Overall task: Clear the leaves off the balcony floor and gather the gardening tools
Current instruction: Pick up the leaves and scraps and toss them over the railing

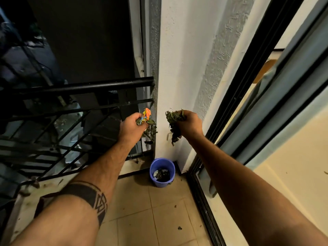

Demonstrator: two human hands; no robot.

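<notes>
No writing, label, brand or number can be read anywhere here. The crumpled wrapper (145, 115) has bright orange, yellow and blue print, but it is too creased and small to show any letters. The dark band tattoo (92, 196) on the forearm carries a geometric pattern, not letters.
</notes>
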